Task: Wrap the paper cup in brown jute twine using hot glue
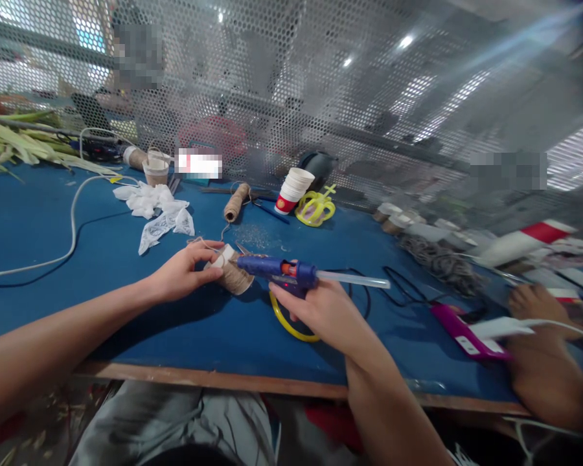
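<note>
My left hand (189,268) grips a small paper cup (236,275) wrapped in brown twine, lying tilted above the blue table. Closed around the handle of a blue glue gun (276,268) is my right hand (320,307); a clear glue stick (354,279) juts from the gun's back end. The gun's nozzle points left and meets the cup near its white part. From my left hand a strand of twine runs up to a twine spool (236,202). Partly hidden behind my right hand lies a yellow ring (291,328).
White crumpled bags (155,208) and a white cable (74,220) lie left. Stacked paper cups (294,189) stand beside a yellow crown-shaped item (315,208) at the back. Right are grey cord (437,262), a purple power strip (469,333) and another person's arm (547,362).
</note>
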Demonstrator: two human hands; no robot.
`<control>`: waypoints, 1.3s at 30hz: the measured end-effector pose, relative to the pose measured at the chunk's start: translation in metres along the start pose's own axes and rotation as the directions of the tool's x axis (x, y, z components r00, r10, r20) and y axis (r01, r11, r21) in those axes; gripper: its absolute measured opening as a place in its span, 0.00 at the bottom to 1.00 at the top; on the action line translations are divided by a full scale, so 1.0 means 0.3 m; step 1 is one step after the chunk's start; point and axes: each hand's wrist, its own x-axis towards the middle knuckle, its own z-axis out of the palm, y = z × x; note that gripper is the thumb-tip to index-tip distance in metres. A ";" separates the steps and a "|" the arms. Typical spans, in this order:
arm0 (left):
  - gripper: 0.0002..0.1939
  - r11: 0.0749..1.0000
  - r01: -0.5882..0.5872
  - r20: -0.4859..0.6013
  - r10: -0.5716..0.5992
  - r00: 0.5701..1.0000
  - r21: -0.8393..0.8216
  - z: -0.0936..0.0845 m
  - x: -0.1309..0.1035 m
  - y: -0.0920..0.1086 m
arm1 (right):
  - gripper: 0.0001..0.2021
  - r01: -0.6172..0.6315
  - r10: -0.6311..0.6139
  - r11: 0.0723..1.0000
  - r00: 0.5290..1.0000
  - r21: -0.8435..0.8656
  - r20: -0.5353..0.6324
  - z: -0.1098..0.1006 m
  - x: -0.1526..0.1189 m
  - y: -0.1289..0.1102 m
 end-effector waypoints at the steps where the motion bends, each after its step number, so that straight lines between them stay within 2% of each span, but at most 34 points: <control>1: 0.10 1.000 -0.002 -0.001 0.002 1.000 -0.006 0.001 0.000 -0.001 | 0.09 -0.001 0.001 1.000 1.000 -0.004 0.012 -0.001 -0.001 0.001; 4: 0.10 1.000 -0.013 0.006 0.013 1.000 -0.015 0.002 -0.001 -0.005 | 0.09 0.021 -0.021 1.000 0.999 -0.007 0.033 0.001 -0.004 0.004; 10: 0.10 0.999 -0.044 0.017 0.044 0.999 -0.005 -0.003 -0.001 -0.005 | 0.08 0.015 -0.015 1.000 1.000 -0.009 -0.011 -0.002 -0.004 0.003; 16: 0.11 0.998 -0.067 0.039 0.066 0.997 0.001 -0.004 -0.002 -0.005 | 0.08 0.115 -0.112 0.991 0.993 -0.074 0.032 -0.019 -0.003 -0.009; 20: 0.11 0.998 -0.064 0.036 0.063 0.997 0.005 -0.003 -0.003 -0.007 | 0.08 0.074 -0.073 0.995 0.997 -0.072 0.009 -0.022 -0.004 -0.012; 25: 0.10 0.997 -0.083 0.046 0.083 0.996 0.005 -0.004 -0.002 -0.010 | 0.07 0.054 -0.053 0.998 0.997 -0.017 0.050 -0.014 -0.005 -0.010; 30: 0.09 0.996 -0.093 0.042 0.092 0.995 0.012 -0.004 -0.002 -0.010 | 0.08 -0.010 0.010 1.000 1.000 -0.005 -0.024 -0.005 -0.004 0.001; 35: 0.09 0.996 -0.088 0.055 0.086 0.995 0.025 -0.006 -0.004 -0.005 | 0.09 -0.015 0.014 0.999 0.999 0.031 0.038 -0.019 -0.009 -0.008; 39: 0.09 0.996 -0.088 0.053 0.086 0.995 0.024 -0.007 -0.004 -0.004 | 0.11 -0.045 0.045 0.996 0.999 0.077 -0.005 -0.021 -0.005 -0.011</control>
